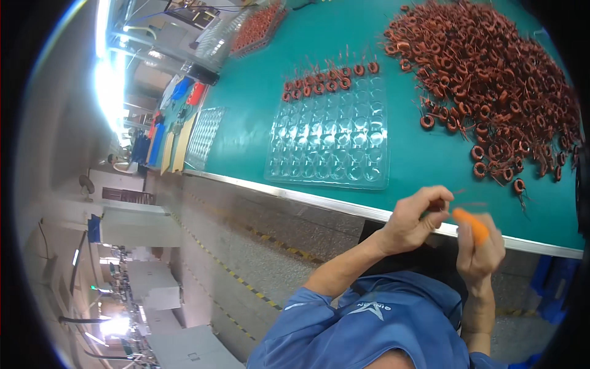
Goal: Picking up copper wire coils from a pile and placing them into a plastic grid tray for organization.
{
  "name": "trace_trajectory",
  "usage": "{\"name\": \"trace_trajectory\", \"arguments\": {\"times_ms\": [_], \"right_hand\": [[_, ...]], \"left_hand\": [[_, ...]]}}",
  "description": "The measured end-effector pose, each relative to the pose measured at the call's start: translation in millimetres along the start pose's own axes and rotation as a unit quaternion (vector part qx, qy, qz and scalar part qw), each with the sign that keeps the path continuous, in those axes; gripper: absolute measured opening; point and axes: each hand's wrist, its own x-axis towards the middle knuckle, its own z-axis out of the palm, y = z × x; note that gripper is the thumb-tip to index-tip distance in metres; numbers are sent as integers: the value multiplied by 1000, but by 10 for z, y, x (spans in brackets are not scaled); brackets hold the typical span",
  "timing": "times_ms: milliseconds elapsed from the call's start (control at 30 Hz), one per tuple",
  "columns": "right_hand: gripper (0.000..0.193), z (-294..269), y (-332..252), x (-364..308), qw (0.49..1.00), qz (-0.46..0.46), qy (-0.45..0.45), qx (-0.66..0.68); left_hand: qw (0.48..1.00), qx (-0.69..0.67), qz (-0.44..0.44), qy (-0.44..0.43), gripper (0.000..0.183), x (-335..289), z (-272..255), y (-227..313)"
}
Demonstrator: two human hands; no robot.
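Observation:
Above the table's front edge, my left hand (418, 216) is closed in a pinch. Thin reddish wire leads, blurred, stick out past its fingertips, like those of the copper-wound ring coils; the ring itself is hidden by the fingers. Close beside it, my right hand (479, 249) has curled fingers and an orange finger cot (472, 226). Whatever that hand holds is hidden and smeared by motion. A clear plastic tray (326, 175) with round pockets lies to the left, its far rows filled with copper coils (318, 87), leads pointing up.
A large heap of copper coils (491, 80) covers the right of the green table (239, 141); one stray coil (519, 186) lies near my hands. Another clear tray (206, 132) sits at the left edge. A filled tray (258, 29) stands far back. A metal strip (295, 195) edges the table.

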Motion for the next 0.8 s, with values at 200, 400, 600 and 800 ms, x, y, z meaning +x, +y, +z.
{"name": "trace_trajectory", "arguments": {"times_ms": [200, 400, 600, 800], "right_hand": [[14, -69, -118, 19, 967, 192, -33, 163], [37, 29, -147, 113, 957, 174, 29, 229], [26, -111, -179, 111, 912, 277, -59, 298], [24, -160, -249, 134, 815, 399, -73, 413]], "left_hand": [[996, -53, -61, -44, 26, -7, -44, 184], [954, -233, -154, -111, 38, 12, -184, 354], [937, -265, -200, -113, 40, -91, -191, 384], [984, -97, -120, -88, 28, -160, -92, 465]]}}
